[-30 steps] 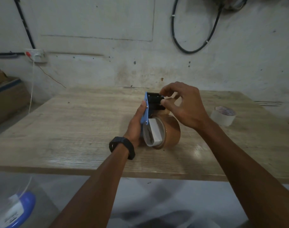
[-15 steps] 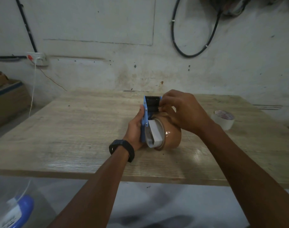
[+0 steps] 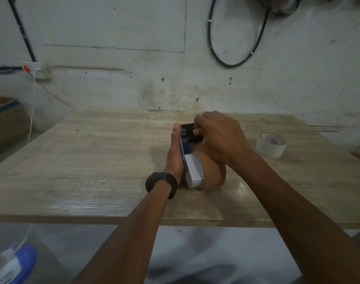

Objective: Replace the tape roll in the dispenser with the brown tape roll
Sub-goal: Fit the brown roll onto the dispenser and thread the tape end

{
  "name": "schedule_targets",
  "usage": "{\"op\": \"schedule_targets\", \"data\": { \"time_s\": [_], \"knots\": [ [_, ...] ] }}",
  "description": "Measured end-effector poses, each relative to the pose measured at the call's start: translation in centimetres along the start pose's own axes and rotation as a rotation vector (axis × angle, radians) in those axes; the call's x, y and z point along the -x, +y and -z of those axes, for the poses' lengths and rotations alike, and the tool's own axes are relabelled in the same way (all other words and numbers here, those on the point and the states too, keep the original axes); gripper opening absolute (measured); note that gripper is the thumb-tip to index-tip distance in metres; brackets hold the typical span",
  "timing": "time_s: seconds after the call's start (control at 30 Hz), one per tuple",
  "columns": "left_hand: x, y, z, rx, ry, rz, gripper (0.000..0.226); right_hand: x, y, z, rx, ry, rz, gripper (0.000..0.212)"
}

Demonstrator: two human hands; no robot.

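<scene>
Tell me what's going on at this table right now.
A person is loading a tape dispenser. The left hand grips the dispenser's blue frame, with the brown tape roll already mounted on it and resting on the wooden table. The right hand reaches over the roll, fingers at the black toothed cutter end, apparently feeding the tape through. A whitish tape roll lies on the table to the right, untouched.

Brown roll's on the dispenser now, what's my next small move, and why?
Probably draw the tape end forward over the teeth. The brown roll already sits on the dispenser, the left hand steadies it, and the right hand pinches at the black head.
</scene>
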State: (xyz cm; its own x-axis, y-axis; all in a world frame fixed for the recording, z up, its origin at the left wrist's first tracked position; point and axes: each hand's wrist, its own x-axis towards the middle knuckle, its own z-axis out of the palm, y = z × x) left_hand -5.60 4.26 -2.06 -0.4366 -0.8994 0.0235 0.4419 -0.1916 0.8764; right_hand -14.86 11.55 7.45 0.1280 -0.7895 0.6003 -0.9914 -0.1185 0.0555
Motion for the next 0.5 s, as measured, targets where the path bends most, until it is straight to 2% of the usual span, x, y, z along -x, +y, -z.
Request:
{"op": "schedule_targets", "data": {
  "time_s": [0.13,0.17,0.3,0.5],
  "knots": [
    [0.0,-0.3,-0.2,0.004,-0.004,-0.053,0.067,-0.6,-0.6,-0.3,-0.014,0.032,-0.006,0.003],
    [0.1,-0.3,-0.3,0.007,-0.008,-0.057,0.066,-0.6,-0.7,-0.6,-0.039,0.059,-0.027,0.004],
    [0.2,-0.3,0.1,-0.016,-0.025,-0.080,0.090,-0.1,-0.3,-1.8,-0.202,0.212,-0.068,0.011],
    [0.4,-0.2,0.5,-0.071,-0.034,-0.105,0.081,0.2,0.1,-2.1,-0.317,0.391,-0.038,0.014]
  ]
}}
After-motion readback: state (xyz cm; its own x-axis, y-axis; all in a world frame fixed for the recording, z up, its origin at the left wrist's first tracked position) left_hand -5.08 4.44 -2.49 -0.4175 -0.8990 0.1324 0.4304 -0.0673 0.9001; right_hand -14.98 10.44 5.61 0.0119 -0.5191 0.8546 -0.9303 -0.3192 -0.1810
